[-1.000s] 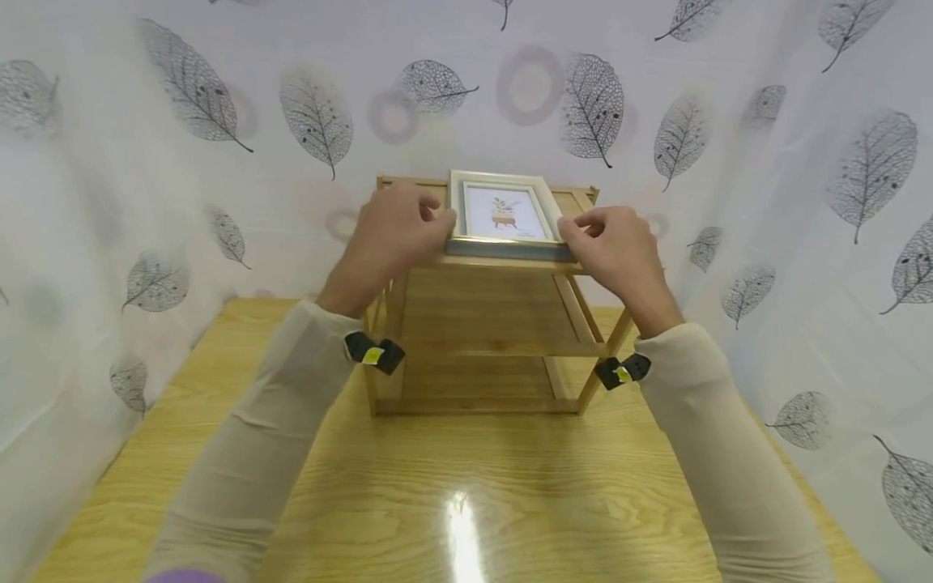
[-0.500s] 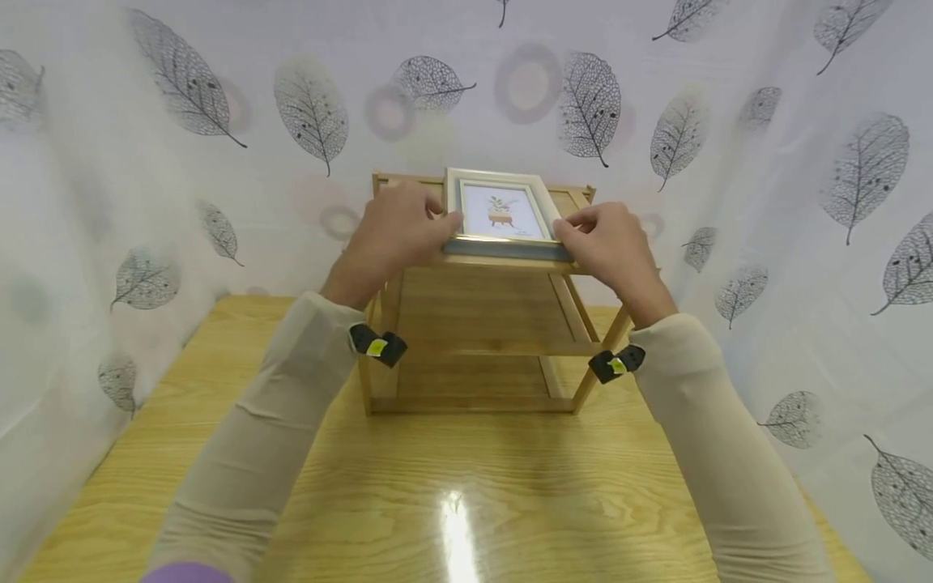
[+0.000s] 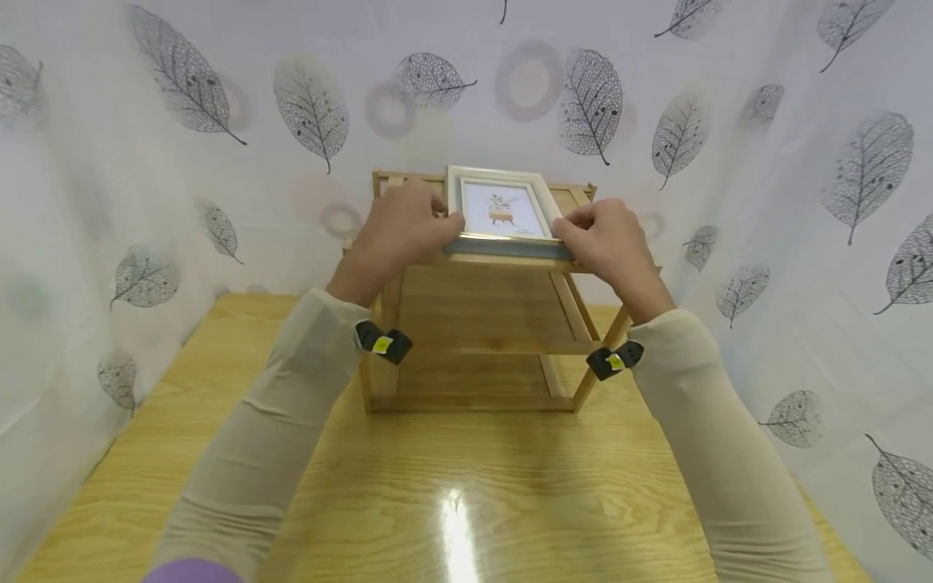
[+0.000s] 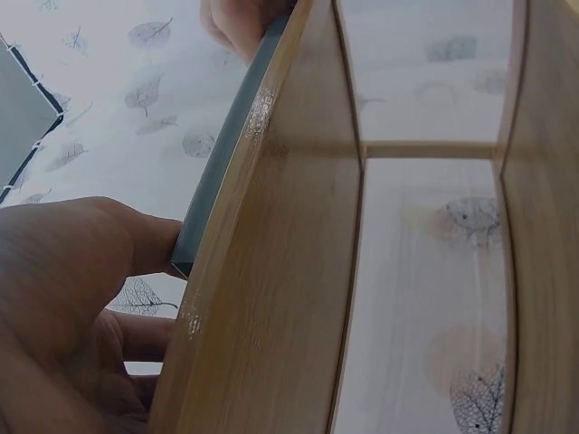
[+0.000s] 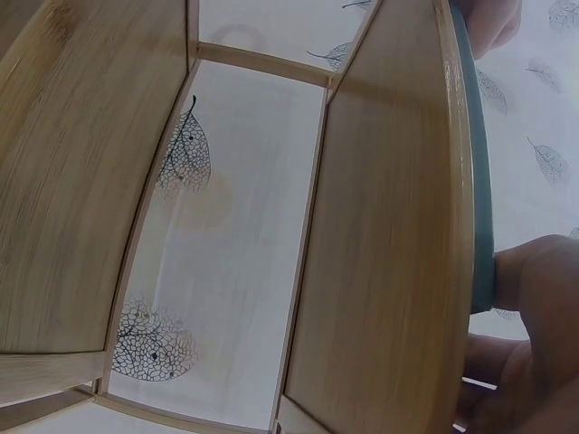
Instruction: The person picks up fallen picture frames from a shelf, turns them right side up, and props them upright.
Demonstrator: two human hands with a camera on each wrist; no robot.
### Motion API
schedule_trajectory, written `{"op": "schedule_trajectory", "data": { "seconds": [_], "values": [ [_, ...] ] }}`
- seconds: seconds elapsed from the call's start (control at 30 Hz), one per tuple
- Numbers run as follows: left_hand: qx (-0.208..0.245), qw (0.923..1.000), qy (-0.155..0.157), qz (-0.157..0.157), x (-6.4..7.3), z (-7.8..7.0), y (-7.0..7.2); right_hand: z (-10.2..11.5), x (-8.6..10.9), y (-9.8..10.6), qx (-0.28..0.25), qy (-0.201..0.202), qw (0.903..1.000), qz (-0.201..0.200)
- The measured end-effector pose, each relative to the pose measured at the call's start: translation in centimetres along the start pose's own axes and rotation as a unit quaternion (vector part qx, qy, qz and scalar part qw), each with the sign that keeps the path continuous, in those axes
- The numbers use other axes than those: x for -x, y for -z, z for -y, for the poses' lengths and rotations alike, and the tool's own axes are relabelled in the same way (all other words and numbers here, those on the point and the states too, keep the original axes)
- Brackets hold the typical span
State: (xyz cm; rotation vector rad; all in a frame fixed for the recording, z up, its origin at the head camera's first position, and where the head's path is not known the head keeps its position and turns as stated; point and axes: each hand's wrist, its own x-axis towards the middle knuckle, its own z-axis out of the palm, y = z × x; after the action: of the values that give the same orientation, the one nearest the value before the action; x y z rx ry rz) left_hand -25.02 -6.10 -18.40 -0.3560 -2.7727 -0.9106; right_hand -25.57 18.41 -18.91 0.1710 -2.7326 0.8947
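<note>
Two-hander here: left hand (image 3: 408,227) and right hand (image 3: 611,243) are pinching the picture frame (image 3: 503,212) between them, along the front edge of the top shelf (image 3: 503,264).

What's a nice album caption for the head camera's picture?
A person's left hand and right hand touch opposite sides of a picture frame lying on the top shelf of a wooden rack.

My two hands, left hand (image 3: 408,223) and right hand (image 3: 608,243), are at one picture frame (image 3: 501,209) near the top front edge of one wooden rack (image 3: 474,403) with three shelves (image 3: 484,312). I wear two pale sleeves (image 3: 273,421) and two black wristbands (image 3: 384,343); one table (image 3: 364,518) carries the rack.
</note>
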Motion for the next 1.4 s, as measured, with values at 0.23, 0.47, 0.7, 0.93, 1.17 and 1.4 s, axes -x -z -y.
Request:
{"op": "schedule_trajectory", "data": {
  "seconds": [0.23, 0.47, 0.7, 0.93, 1.17, 1.4],
  "values": [
    [0.002, 1.0, -0.002, -0.006, -0.16, -0.03, -0.21, 0.01, 0.05, -0.09, 0.003, 0.009, 0.9999, -0.007],
    [0.005, 0.9998, -0.003, -0.017, -0.04, -0.18, -0.23, 0.09, -0.03, -0.14, 0.013, 0.023, 0.9995, -0.018],
    [0.004, 0.9999, 0.0, -0.014, 0.01, -0.28, -0.18, 0.28, 0.06, -0.1, 0.016, 0.023, 0.9994, -0.019],
    [0.01, 0.9998, -0.005, -0.014, 0.01, -0.43, -0.2, 0.25, 0.17, -0.04, 0.011, 0.021, 0.9994, -0.023],
    [0.006, 0.9993, -0.01, -0.034, 0.07, -0.38, -0.37, 0.34, 0.21, -0.04, 0.001, 0.018, 0.9995, -0.025],
    [0.017, 0.9954, -0.039, -0.085, 0.1, -0.31, -0.63, 0.39, 0.29, 0.03, -0.007, 0.011, 0.9994, -0.032]
  ]
}}
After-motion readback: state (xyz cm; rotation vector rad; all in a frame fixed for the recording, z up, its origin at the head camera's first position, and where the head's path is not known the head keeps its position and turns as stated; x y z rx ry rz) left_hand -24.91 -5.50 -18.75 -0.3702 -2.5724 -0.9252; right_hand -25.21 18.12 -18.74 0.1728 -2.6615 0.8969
